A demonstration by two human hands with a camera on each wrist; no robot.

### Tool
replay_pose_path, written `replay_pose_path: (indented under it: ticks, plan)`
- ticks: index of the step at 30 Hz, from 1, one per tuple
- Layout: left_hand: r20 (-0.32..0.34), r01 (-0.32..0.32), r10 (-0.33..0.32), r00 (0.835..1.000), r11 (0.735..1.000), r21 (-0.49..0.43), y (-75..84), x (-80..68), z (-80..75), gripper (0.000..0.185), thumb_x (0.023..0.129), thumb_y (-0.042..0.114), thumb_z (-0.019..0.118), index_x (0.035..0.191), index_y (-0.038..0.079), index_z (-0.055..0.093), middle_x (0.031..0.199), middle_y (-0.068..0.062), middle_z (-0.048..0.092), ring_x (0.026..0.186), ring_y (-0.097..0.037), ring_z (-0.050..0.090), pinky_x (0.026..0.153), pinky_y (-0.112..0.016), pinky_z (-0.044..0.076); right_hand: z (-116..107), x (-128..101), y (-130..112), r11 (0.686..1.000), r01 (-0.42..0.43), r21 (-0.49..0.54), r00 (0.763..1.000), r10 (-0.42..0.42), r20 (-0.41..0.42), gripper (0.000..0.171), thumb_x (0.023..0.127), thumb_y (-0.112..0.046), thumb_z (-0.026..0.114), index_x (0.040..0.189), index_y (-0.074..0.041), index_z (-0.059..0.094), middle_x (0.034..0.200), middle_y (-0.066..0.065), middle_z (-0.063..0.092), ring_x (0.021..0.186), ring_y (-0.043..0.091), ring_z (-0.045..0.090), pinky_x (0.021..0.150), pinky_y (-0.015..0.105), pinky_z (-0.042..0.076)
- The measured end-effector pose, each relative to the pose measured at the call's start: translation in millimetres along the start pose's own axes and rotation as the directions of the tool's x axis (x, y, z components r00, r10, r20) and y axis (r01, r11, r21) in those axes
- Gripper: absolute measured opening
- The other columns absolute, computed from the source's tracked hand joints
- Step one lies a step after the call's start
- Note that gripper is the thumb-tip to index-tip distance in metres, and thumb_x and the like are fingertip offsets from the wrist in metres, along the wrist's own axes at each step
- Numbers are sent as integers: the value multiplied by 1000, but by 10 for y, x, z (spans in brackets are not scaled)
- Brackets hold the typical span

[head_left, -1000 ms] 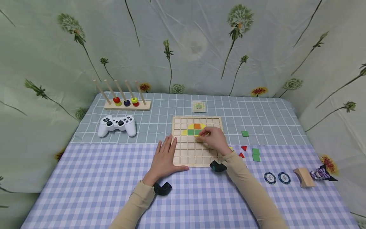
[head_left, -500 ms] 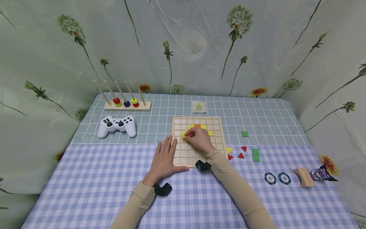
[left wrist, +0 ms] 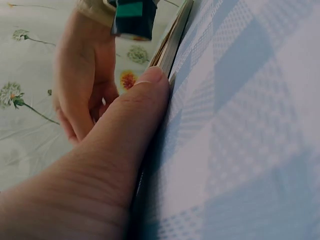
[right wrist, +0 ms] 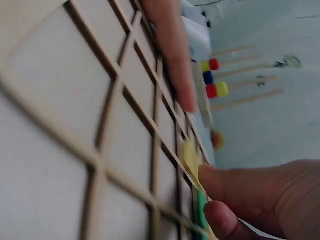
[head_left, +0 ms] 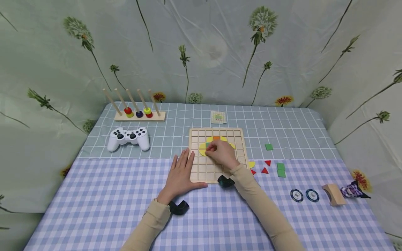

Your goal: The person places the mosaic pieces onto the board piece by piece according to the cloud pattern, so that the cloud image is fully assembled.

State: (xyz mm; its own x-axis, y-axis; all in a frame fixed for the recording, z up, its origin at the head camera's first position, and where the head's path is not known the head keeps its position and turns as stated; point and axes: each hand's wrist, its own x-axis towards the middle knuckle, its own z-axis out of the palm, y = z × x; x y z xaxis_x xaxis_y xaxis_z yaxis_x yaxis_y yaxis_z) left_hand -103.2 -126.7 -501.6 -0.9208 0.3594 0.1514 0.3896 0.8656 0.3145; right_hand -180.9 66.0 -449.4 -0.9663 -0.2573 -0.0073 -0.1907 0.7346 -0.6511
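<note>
My left hand (head_left: 180, 171) lies with fingers spread at the left edge of a wooden grid board (head_left: 202, 174), thumb along its front edge. My right hand (head_left: 223, 153) is over the board, thumb and fingertips curled at a yellow rounded tile (right wrist: 190, 157) on the left of the pattern. The right wrist view shows that tile against the grid, next to the fingertips. Around it on the board are an orange square tile (head_left: 216, 138), a green tile (head_left: 208, 144) and other yellow rounded tiles (head_left: 223, 138). My right hand hides part of the pattern.
Right of the board lie a yellow tile (head_left: 251, 164), red triangles (head_left: 268, 162) and green squares (head_left: 281, 169). A pattern card (head_left: 218, 117) is behind it. Farther out: poker chips (head_left: 296, 195), a wooden arch block (head_left: 334, 195), a game controller (head_left: 128, 138) and a peg stand (head_left: 140, 118).
My right hand moved left across the board with a yellow tile, then slightly right; that tile now shows in the pattern's lower left. My left hand stayed in place.
</note>
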Motion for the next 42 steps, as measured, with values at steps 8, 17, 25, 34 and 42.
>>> replay_pose_path:
  ticks: [8,17,25,34,42]
  plan:
    - [29,33,-33,999,999,-2,3,-6,-25,123,66,82,57,152,6,13,157,-15,6,143,-27,2,113,-45,-2,-495,-151,385,999,-36,2,994,36,-105,17,84,-26,73,87,-9,73,77,2,64,65,18,53,54,29,38]
    - [28,29,-29,999,1000,0,-29,-16,-13,123,67,83,56,153,6,12,157,-15,6,143,-26,1,113,-44,-3,-957,-330,968,979,-192,-64,959,173,-223,31,86,-34,70,96,-4,71,90,13,66,67,24,54,53,31,38]
    - [19,27,-28,999,1000,6,-29,-14,-18,123,66,82,57,152,6,14,157,-15,8,143,-26,3,113,-44,-3,-1118,-436,1230,914,-396,-94,900,366,-238,41,87,-36,67,103,1,62,89,15,59,77,29,52,59,34,36]
    - [33,29,-28,999,1000,-4,-14,-3,-19,123,67,81,57,152,6,13,157,-15,6,143,-26,1,113,-44,-4,-1136,-463,1324,873,-472,-121,870,440,-222,46,88,-38,64,104,5,59,87,17,58,74,30,53,57,35,37]
    - [29,27,-27,999,1000,-6,-5,-6,3,123,66,82,56,152,6,13,157,-15,8,143,-26,2,113,-45,-3,-1109,-477,1327,916,-394,-74,900,369,-233,33,85,-25,70,103,-1,59,87,13,56,74,28,51,57,33,35]
